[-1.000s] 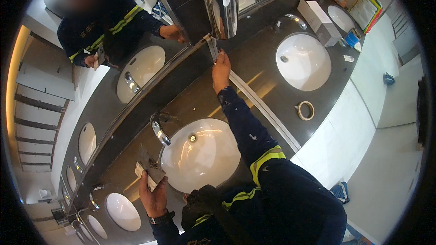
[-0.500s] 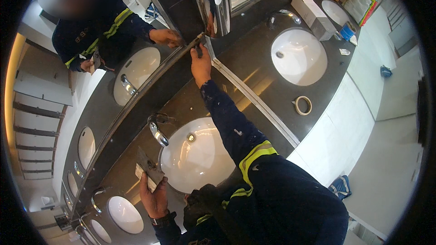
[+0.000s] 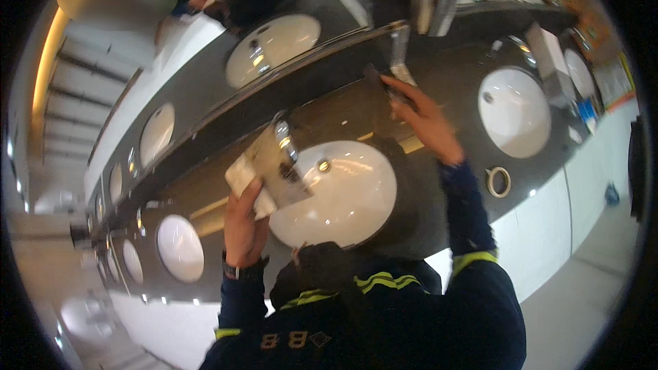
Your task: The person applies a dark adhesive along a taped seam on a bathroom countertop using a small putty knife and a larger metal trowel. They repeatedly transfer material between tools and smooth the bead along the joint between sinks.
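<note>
My left hand holds a wide, flat putty blade by its pale, thick edge. A dark smear of paste lies on the blade's grey face, which is tilted above the left side of a white oval sink. A chrome tap stands partly behind the blade. In my right hand is a small dark scraper, its tip pointing toward the foot of the mirror near the corner. The fingers are closed around the scraper's handle, and motion blurs them slightly.
The dark counter carries a row of sinks beneath a long mirror. Right of my right arm lies a roll of masking tape. Beyond the right sink are a white box, a blue item and a colourful bag.
My right hand has drawn back from the mirror's corner with the scraper. My left hand has raised the putty blade and turned its smeared face into view. The view has swung too.
</note>
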Tool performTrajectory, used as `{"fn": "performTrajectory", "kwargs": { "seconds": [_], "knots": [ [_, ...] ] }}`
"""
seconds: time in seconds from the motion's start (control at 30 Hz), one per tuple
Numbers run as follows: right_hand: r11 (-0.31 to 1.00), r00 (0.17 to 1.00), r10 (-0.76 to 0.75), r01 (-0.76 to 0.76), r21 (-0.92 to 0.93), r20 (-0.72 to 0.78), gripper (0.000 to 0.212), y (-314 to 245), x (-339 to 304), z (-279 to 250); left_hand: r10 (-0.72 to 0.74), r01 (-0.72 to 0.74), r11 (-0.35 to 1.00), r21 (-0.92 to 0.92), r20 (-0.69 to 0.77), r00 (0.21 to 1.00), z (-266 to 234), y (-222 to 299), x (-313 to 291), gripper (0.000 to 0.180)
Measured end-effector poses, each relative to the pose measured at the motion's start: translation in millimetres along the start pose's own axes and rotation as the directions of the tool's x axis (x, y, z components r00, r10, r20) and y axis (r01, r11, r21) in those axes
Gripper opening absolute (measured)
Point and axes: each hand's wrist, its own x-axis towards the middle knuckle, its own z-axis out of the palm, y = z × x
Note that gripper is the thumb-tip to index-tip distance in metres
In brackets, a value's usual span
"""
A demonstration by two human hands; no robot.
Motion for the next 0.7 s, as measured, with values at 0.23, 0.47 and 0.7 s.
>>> {"fn": "performTrajectory", "kwargs": {
  "seconds": [0.23,0.47,0.7],
  "knots": [
    [0.659,0.856,-0.227,0.485,-0.574,0.464,0.045,-136,-23,3,0.124,-0.122,0.967,0.223,0.007,0.992,14,10,5,0.026],
    [0.485,0.772,-0.284,0.627,-0.609,0.569,0.049,-161,-30,14,0.177,-0.176,0.949,0.263,0.021,0.984,26,5,-3,0.018],
    [0.616,0.876,-0.108,0.429,-0.660,0.469,0.042,-120,-32,12,0.280,-0.209,0.886,0.413,-0.120,0.952,9,-2,2,0.024]
  ]
}}
